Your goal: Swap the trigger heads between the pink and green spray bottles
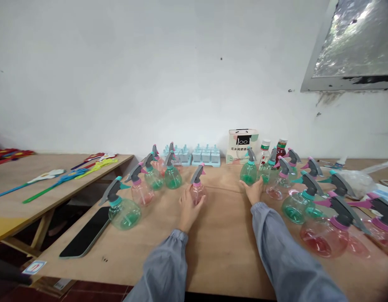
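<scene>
Pink bottle (198, 192) and green bottle (248, 171), one per hand

The left hand (189, 207) is clamped on the pink bottle, between the left and right edges of the table (225, 243). The right hand (254, 193) grips the green bottle's base, nearer the far edge. A phone (85, 233) lies along the left edge.

A pale wall (118, 75) fills the upper frame, scuffed with small dark spots, and a grey-framed pane (354, 42) at upper right catches bright reflections. A wooden table (225, 251) spans lower centre and right, another tabletop (52, 163) stands left, and dark red floor tiles (96, 292) show at lower left.
</scene>
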Motion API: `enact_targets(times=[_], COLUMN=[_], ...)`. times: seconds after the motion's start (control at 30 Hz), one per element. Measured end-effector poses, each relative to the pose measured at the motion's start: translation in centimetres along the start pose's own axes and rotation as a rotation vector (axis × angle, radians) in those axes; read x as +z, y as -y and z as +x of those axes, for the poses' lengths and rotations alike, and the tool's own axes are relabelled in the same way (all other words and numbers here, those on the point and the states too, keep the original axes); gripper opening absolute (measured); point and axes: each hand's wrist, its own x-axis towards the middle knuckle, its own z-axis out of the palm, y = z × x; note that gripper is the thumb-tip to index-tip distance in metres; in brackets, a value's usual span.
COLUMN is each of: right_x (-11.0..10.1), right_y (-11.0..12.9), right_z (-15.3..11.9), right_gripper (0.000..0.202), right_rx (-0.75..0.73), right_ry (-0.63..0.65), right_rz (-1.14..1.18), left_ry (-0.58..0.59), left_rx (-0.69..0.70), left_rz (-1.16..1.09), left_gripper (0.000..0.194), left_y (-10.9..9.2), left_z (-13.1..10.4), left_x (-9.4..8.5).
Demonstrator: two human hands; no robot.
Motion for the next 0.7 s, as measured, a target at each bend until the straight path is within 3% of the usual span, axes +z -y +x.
enact_targets(times=[0.1, 0.23, 0.33, 0.4, 0.47, 0.53, 0.63, 0.7], right_x=[-0.9, -2.1, -2.7, -3.1, -3.5, -3.9, -4.4, -4.3], right_y=[1.5, 5.9, 9.0, 10.0, 10.2, 10.0, 9.6, 9.4], right_z=[-3.6, -8.2, -9.2, -8.9, -8.3, -7.8, -7.8, -8.2], right_gripper=[0.101, 0.084, 0.085, 0.08, 0.073, 0.068, 0.062, 0.064], right_rx=[-0.043, -0.218, -0.237, -0.185, -0.125, -0.114, -0.225, -0.262], right_ry=[0.055, 0.395, 0.495, 0.542, 0.57, 0.526, 0.374, 0.316], right_rz=[0.206, 0.435, 0.484, 0.524, 0.565, 0.562, 0.455, 0.411], left_ry=[0.06, 0.233, 0.391, 0.423, 0.316, 0.098, -0.237, -0.339], left_rx=[0.046, 0.102, 0.171, 0.169, 0.123, 0.057, -0.048, -0.085], left_rz=[-0.127, -0.159, -0.163, -0.206, -0.236, -0.216, -0.137, -0.043], left_gripper=[0.073, 0.077, 0.081, 0.086, 0.085, 0.079, 0.073, 0.076], left_y=[-0.4, -1.9, -2.9, -3.0, -2.6, -1.6, 0.6, 2.5], left_z=[-0.3, -1.9, -3.6, -4.0, -3.3, -1.1, 4.2, 7.8], left_x=[0.5, 1.5, 2.0, 2.0, 1.5, 0.3, -1.8, -3.0])
